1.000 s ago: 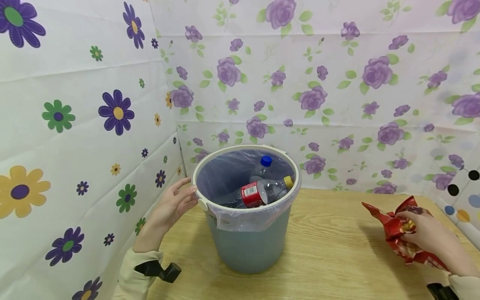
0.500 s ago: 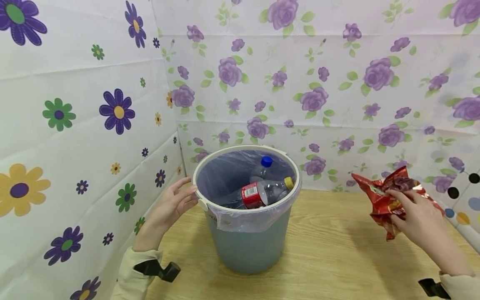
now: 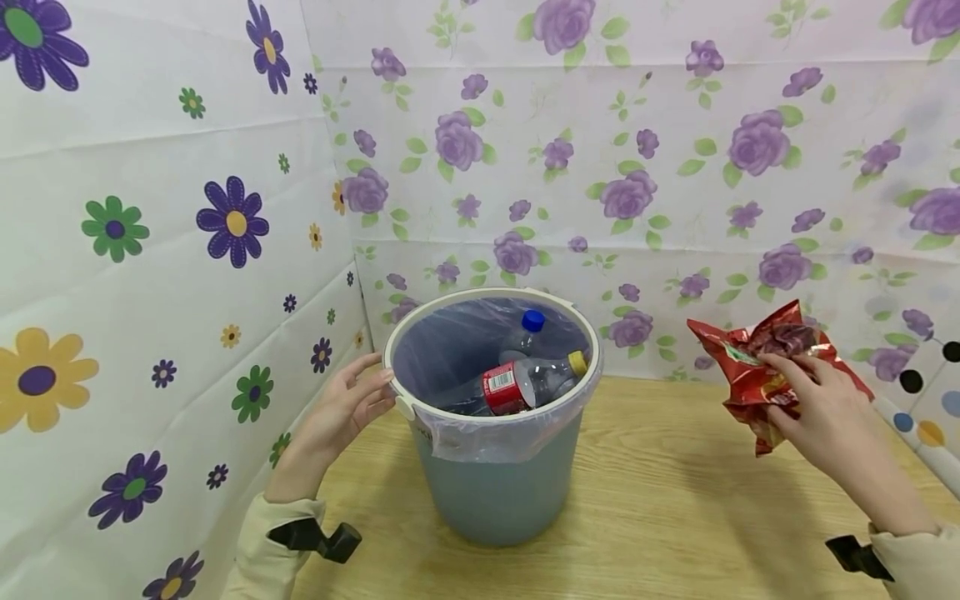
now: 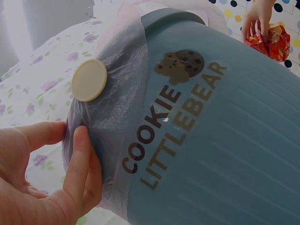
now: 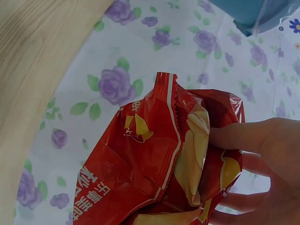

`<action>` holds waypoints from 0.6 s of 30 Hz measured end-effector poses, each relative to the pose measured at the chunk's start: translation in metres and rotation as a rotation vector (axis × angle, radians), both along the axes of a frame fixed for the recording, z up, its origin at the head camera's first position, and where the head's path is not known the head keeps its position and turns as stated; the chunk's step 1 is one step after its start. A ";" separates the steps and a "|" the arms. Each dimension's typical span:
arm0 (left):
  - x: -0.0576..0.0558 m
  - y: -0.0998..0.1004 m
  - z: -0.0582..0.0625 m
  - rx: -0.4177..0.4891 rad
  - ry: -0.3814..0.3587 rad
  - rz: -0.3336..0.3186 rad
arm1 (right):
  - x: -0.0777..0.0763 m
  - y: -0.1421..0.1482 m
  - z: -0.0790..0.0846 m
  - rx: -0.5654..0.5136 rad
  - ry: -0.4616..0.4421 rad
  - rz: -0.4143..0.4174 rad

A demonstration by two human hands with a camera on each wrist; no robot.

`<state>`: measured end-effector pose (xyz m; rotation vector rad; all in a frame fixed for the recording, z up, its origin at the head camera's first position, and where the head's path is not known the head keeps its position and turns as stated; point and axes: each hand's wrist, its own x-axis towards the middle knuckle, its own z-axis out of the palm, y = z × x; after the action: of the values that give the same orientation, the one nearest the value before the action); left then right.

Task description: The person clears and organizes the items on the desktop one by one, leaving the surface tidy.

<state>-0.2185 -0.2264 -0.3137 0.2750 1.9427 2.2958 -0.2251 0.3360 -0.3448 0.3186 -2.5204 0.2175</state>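
A blue-grey trash bin with a cream rim and a plastic liner stands on the table. My left hand rests its fingertips against the bin's left rim. In the left wrist view, its fingers lie against the liner below a round cream knob. My right hand grips a crumpled red chip bag, raised over the right side of the table. The right wrist view shows the thumb pressing one face of the bag, with the other fingers behind it.
Inside the bin lie a clear bottle with a red label and yellow cap, and another with a blue cap. The wooden table meets flower-print sheets at the back and left.
My right hand has lifted the chip bag off the table and carried it up and slightly left. The left hand and the bin have stayed in place.
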 end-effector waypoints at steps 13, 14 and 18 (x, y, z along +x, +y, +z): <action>0.001 0.000 0.000 -0.017 -0.002 -0.001 | 0.003 -0.012 0.007 -0.014 0.020 0.054; 0.001 0.000 0.000 -0.018 -0.001 -0.001 | 0.003 -0.014 0.008 -0.014 0.020 0.056; 0.001 0.000 0.000 -0.017 0.005 -0.006 | 0.004 -0.020 0.009 -0.018 0.013 0.070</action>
<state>-0.2178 -0.2267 -0.3139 0.2856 1.9603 2.2758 -0.2211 0.3162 -0.3353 0.4006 -2.4948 0.2646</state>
